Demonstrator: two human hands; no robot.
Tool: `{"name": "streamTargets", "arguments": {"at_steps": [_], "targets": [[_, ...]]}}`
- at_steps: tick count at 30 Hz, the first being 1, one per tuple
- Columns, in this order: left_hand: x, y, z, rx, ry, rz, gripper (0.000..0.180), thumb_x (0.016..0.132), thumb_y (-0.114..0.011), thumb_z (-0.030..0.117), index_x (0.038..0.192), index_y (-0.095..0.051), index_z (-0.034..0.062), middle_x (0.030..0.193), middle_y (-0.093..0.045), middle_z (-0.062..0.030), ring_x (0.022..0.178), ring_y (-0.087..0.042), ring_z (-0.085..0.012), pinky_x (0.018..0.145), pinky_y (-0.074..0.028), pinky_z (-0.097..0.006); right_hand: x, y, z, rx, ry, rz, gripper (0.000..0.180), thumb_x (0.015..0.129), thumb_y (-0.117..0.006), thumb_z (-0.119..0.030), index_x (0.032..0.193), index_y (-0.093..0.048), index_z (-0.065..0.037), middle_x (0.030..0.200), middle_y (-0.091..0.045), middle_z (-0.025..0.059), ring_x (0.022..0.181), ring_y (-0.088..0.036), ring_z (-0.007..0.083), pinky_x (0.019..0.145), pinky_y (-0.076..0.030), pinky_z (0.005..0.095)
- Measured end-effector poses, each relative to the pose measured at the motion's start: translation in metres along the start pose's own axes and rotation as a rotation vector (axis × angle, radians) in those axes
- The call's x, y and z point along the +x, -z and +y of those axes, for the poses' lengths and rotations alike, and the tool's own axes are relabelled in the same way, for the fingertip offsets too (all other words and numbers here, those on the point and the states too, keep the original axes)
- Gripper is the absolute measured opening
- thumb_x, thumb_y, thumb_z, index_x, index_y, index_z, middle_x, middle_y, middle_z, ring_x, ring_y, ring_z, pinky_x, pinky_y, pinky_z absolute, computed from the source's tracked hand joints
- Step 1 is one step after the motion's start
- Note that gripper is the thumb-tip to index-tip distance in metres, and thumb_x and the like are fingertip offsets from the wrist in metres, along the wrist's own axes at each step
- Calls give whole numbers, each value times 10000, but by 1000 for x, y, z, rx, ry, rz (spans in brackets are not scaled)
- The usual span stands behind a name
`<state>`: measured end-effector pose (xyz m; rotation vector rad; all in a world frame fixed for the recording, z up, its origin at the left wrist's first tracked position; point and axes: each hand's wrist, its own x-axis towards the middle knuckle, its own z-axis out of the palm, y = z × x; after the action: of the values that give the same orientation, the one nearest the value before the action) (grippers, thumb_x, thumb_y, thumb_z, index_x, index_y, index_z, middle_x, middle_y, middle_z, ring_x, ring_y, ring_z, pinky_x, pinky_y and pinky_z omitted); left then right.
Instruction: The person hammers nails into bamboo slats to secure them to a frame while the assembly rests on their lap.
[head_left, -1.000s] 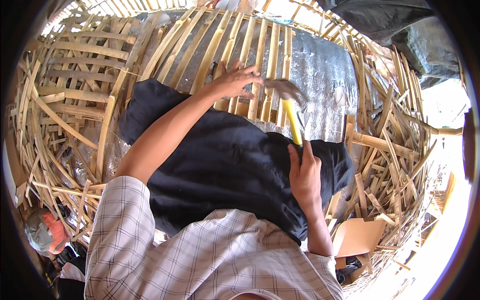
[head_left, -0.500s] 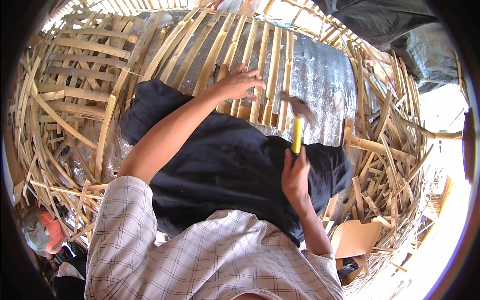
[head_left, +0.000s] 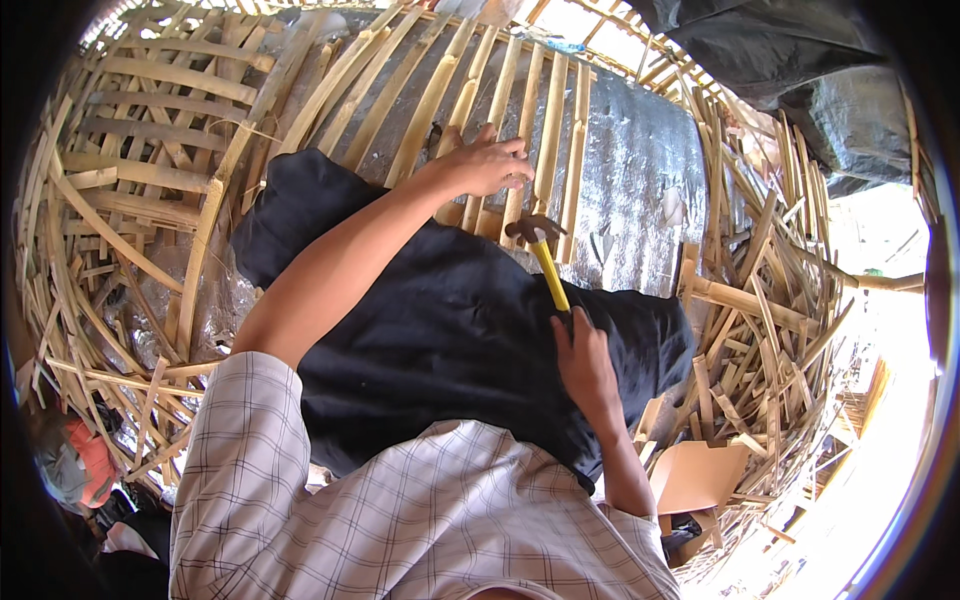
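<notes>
My right hand [head_left: 588,368] is closed around the dark grip of a claw hammer [head_left: 552,278] with a yellow shaft. The hammer's brown head sits over the near ends of several bamboo slats [head_left: 548,140], by the crosspiece; whether it touches them I cannot tell. Up and to the left of it, my left hand [head_left: 488,165] rests over the middle slats, fingers apart and bent, seemingly without a grip on any. The slats lie side by side, pointing away from me. A black cloth [head_left: 430,330] covers my lap, its far edge against the slat frame.
A woven bamboo panel [head_left: 170,130] stands at the left. Loose bamboo offcuts [head_left: 770,340] pile up at the right, with a cardboard piece [head_left: 698,475] near my right forearm. Shiny grey sheeting [head_left: 650,150] lies under the slats. Dark plastic sheeting [head_left: 760,50] hangs at upper right.
The hammer head has swung down and to the left, from right of the slats onto their near ends. My left hand stays almost in place, its fingers slightly more bent.
</notes>
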<state>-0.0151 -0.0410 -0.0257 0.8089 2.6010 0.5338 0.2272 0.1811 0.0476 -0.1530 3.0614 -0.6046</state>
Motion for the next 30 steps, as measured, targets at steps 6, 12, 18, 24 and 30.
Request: {"name": "streamTargets", "arguments": {"at_steps": [6,12,18,24,30], "targets": [[-1,-2,-4,-23,28,-29,359,1030,-567,490,1369,-639,396,1535,-449,67,1458,-329,-332,1089,-228,-851,4,14,-24,110,-60,198,244,1042,-625,-151,1061,-551,81,666,-578,287,574,-568,486,485,-374,506],[4,-1,0,-34,42,-47,336,1039,-580,422,1367,-645,392,1548,-434,51,1485,-294,-355,1069,-223,-854,-1,-8,-5,-4,-47,-2,288,1044,-622,-195,1146,-559,67,762,-622,318,691,-595,525,605,-421,610],[1,3,2,-66,39,-71,323,1046,-582,345,1359,-652,374,1546,-433,51,1489,-294,-358,1064,-227,-855,6,15,-18,125,-174,124,186,1052,-613,-140,1083,-601,43,639,-587,175,503,-504,332,519,-402,423],[3,4,5,-64,11,-24,433,917,-757,282,1338,-670,336,1492,-477,32,1481,-303,-394,1110,-210,-880,-1,3,-16,-38,-161,-121,263,1051,-615,-220,1064,-561,36,737,-612,293,710,-590,521,639,-425,600],[1,5,2,-53,12,-57,427,913,-767,290,1328,-679,337,1497,-461,27,1469,-310,-373,1068,-267,-858,18,15,-22,213,-198,41,208,1043,-622,-130,1068,-560,67,642,-559,268,539,-543,480,482,-376,497]]}}
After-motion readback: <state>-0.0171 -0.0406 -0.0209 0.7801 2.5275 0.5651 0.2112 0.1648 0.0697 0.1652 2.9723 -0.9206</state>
